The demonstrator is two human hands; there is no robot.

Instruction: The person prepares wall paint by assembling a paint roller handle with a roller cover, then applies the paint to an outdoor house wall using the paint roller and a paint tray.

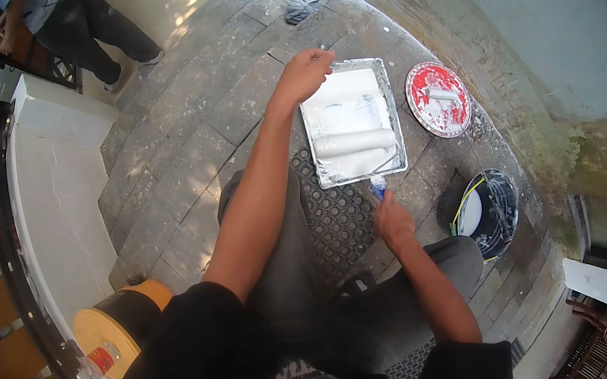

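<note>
My right hand (395,221) is closed around the blue handle of a paint roller, just beyond the near right corner of a paint tray (405,156). The roller's white sleeve (354,143) lies across the lower part of the tray, coated in white paint. More white paint covers the tray's ribbed slope. At the tray's far left corner, my left hand (306,76) has its fingers curled in at the rim and appears to grip it. The tray rests on the paving in front of my bent knees, partly beside a dark rubber mat (333,226).
A red, paint-smeared lid (426,78) carries a white roller sleeve (442,96). Right of the tray stands a black bucket (506,214) with white paint inside. A yellow-and-black cable reel (108,329) sits behind left. A person (81,15) stands far left; a wall (535,83) borders the right.
</note>
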